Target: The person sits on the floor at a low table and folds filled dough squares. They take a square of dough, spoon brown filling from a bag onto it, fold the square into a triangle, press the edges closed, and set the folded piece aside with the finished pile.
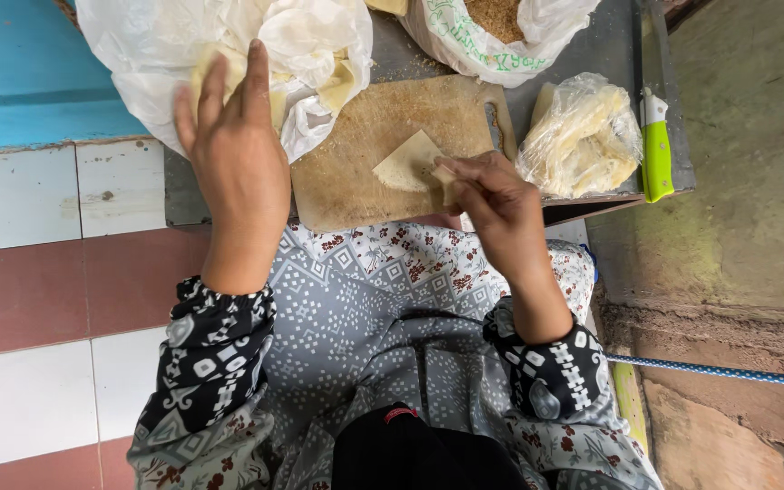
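Note:
A worn wooden cutting board (356,177) lies in front of me, dusted with crumbs. A pale triangular piece of folded dough (403,165) rests on it. My right hand (492,204) pinches the right edge of that piece with its fingertips. My left hand (233,150) is raised with fingers spread, holding nothing, just below a white plastic bag (156,54) that holds pale sheets of wrapper.
A clear bag of pale folded pieces (583,136) lies right of the board. A green-handled knife (655,136) lies beyond it. A bag of brown crumbs (501,27) stands at the back. Tiled floor (38,299) is at left, a blue-white rope (728,370) at right.

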`<state>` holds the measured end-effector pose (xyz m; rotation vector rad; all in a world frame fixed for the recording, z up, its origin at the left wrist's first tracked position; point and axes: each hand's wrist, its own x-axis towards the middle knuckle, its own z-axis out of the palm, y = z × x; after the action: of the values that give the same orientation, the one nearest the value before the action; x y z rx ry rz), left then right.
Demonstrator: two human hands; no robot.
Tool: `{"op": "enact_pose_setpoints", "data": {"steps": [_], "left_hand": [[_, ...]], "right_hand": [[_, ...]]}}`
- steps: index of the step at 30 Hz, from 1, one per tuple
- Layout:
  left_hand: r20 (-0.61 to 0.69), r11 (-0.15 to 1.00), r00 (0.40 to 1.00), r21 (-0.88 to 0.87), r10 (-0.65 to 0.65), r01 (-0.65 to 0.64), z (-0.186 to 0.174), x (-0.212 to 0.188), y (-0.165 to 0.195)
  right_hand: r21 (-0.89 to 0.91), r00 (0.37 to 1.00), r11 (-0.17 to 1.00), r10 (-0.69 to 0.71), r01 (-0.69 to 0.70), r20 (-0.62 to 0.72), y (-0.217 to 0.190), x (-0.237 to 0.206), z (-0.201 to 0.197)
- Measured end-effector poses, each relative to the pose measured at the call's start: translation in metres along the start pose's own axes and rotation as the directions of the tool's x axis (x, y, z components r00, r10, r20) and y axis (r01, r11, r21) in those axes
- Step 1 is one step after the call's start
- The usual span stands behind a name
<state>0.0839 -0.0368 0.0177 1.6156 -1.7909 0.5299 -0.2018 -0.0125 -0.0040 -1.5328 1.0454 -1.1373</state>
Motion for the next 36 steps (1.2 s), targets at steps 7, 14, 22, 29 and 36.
{"op": "enact_pose_setpoints", "data": {"steps": [7, 14, 22, 29, 36], "left_hand": [[0.097, 0.972, 0.995, -0.23, -0.029, 0.051, 0.009, 0.007, 0.011], [0.602, 0.218, 0.785, -0.793, 0.144, 0.568, 0.01, -0.024, 0.057], [0.574, 0.536, 0.815, -0.665, -0.078, 0.52, 0.017, -0.028, 0.07], [0.356, 0.85, 0.93, -0.459, -0.09, 0.258, 0.012, -0.022, 0.077], [0.318, 0.919, 0.948, -0.372, -0.006, 0.131, 0.006, -0.029, 0.081]], "right_hand": [[0.002, 0.982, 0.982, 0.189, -0.189, -0.015, -0.014, 0.008, 0.013], [0.294, 0.963, 0.923, 0.202, -0.249, 0.181, -0.024, 0.012, 0.011], [0.027, 0.952, 0.97, 0.242, -0.241, -0.185, -0.016, 0.015, 0.029], [-0.632, 0.96, 0.774, -0.152, -0.031, -0.233, -0.015, 0.014, 0.032], [-0.867, 0.836, 0.498, -0.472, -0.007, -0.279, -0.022, -0.031, -0.024]]}}
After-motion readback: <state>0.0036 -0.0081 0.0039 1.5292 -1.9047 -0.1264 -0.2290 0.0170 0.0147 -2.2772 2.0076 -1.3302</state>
